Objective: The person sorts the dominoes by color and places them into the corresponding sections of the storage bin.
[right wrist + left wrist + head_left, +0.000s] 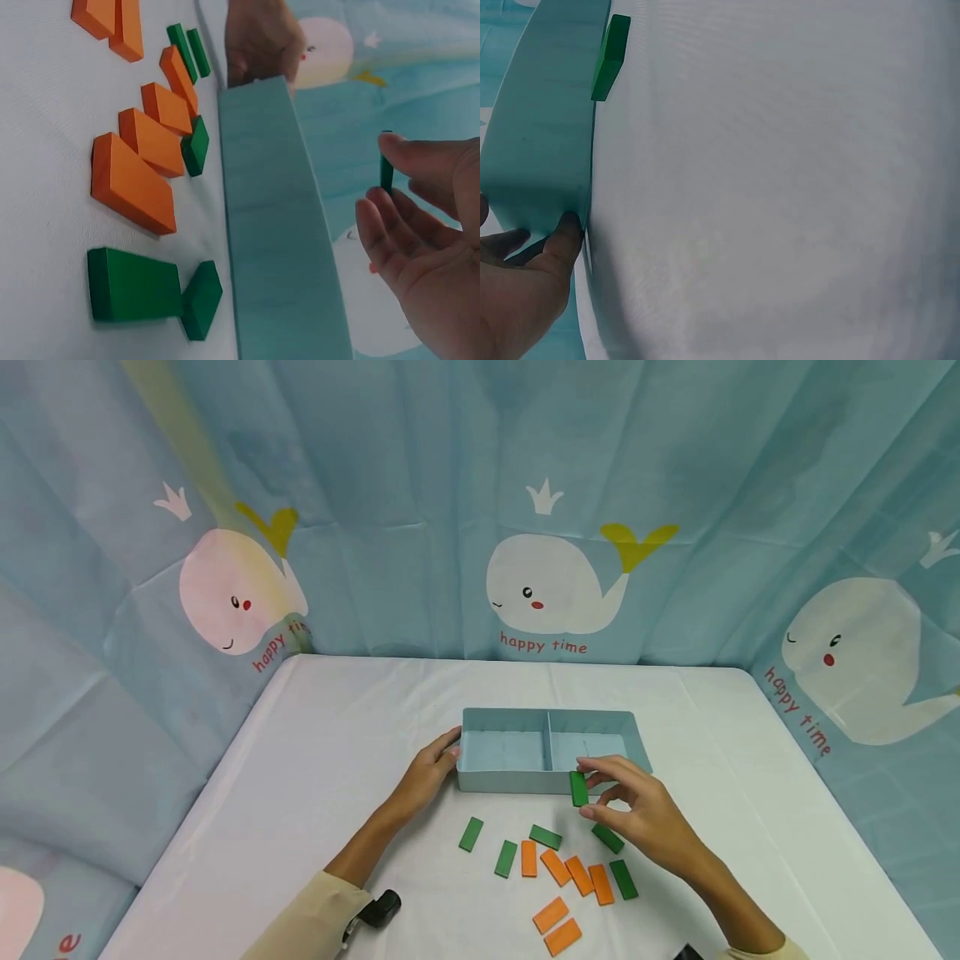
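My right hand (637, 806) pinches a small green rectangular block (579, 788) between thumb and fingertips, upright before the right part of the box's front wall and above the table. The light blue box (513, 782) has two compartments parted by a divider; no block shows inside. My left hand (422, 779) holds the box's left end, thumb near the front corner; some of its fingers are hidden. In the right wrist view the held block (386, 172) appears edge-on. Several green blocks (471, 834) and orange blocks (579, 875) lie loose in front of the box.
A white cloth covers the table (360, 710). Behind it hangs a blue curtain (420, 585) printed with whales, which also closes off both sides. A black wrist device (381, 908) sits at my left sleeve (315, 914).
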Available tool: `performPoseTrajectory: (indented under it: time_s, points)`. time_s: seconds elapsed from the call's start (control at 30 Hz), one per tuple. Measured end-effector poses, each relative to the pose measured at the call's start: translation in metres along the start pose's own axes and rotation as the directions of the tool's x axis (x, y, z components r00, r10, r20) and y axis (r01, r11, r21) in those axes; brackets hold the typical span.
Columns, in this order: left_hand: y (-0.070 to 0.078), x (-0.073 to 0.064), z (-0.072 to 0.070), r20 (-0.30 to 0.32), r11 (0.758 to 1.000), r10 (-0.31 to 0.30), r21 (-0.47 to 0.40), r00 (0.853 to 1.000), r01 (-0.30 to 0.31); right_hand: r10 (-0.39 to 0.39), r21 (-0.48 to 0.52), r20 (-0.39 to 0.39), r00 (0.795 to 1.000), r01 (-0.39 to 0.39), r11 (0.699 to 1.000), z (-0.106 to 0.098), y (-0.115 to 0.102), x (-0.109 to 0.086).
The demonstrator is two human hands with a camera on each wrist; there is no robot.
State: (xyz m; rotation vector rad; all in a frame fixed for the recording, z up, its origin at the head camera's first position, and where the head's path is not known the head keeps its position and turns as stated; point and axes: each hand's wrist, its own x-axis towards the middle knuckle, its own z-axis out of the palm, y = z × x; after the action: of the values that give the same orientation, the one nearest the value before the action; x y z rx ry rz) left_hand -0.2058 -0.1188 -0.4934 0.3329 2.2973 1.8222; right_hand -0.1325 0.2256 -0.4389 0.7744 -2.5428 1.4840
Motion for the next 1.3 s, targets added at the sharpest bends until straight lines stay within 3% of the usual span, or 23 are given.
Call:
performPoseTrajectory:
  time_s: [0.33,1.3]
  points:
    - [-0.001,0.0,0.0,-0.016,1.0,-0.01,0.015,1.0,0.01,0.005,0.064,-0.003,1.0,-0.005,0.998,0.012,0.007,0.009]
    - [-0.001,0.0,0.002,-0.014,1.0,-0.009,-0.002,1.0,0.009,-0.054,0.06,-0.036,0.998,0.057,0.997,0.049,0.009,0.043]
